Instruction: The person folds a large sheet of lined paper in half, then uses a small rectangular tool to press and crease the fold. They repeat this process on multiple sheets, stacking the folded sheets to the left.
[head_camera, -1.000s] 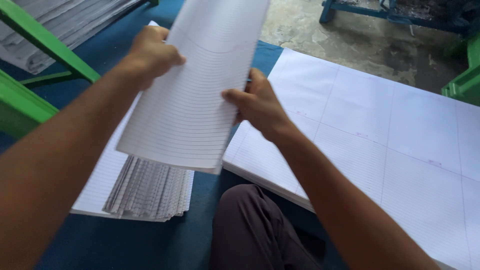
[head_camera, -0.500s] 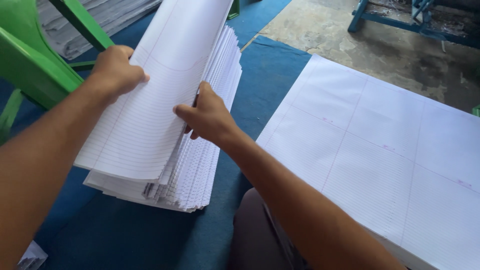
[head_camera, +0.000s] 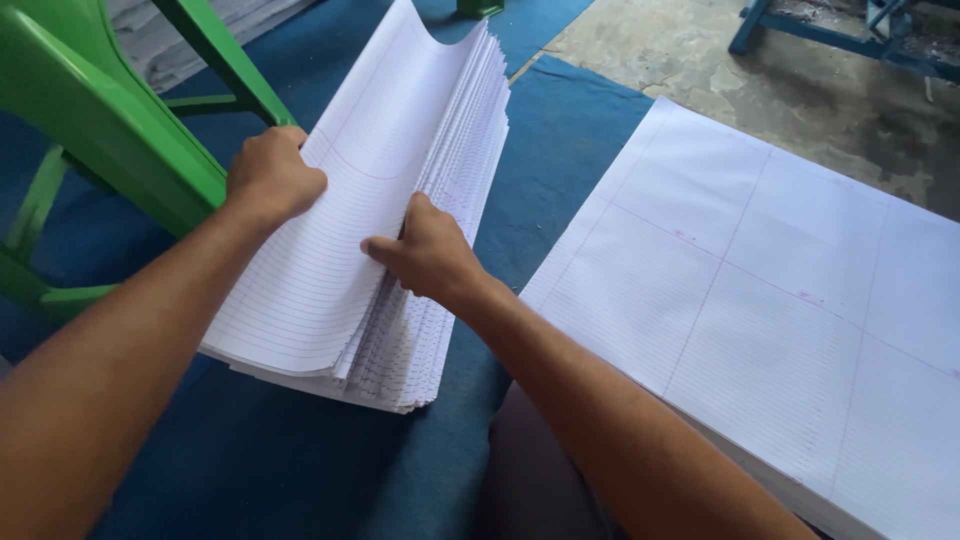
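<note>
A folded bundle of ruled white paper (head_camera: 350, 230) lies on top of a thick stack of folded ruled sheets (head_camera: 440, 300) on the blue mat. My left hand (head_camera: 272, 178) grips the bundle's left edge, fingers curled over it. My right hand (head_camera: 425, 250) presses on the bundle's right side, where its edge meets the stack. The far end of the top sheets curls upward.
A green plastic chair (head_camera: 110, 130) stands close on the left. A large stack of flat ruled sheets (head_camera: 760, 290) lies on the right. The blue mat (head_camera: 280, 460) covers the floor, with bare concrete (head_camera: 690, 60) and a blue frame (head_camera: 850, 45) beyond. My dark-trousered knee (head_camera: 530, 480) is below.
Both hands have lowered the folded bundle from mid-air onto the stack of folded sheets. The view has shifted left, bringing the green chair closer.
</note>
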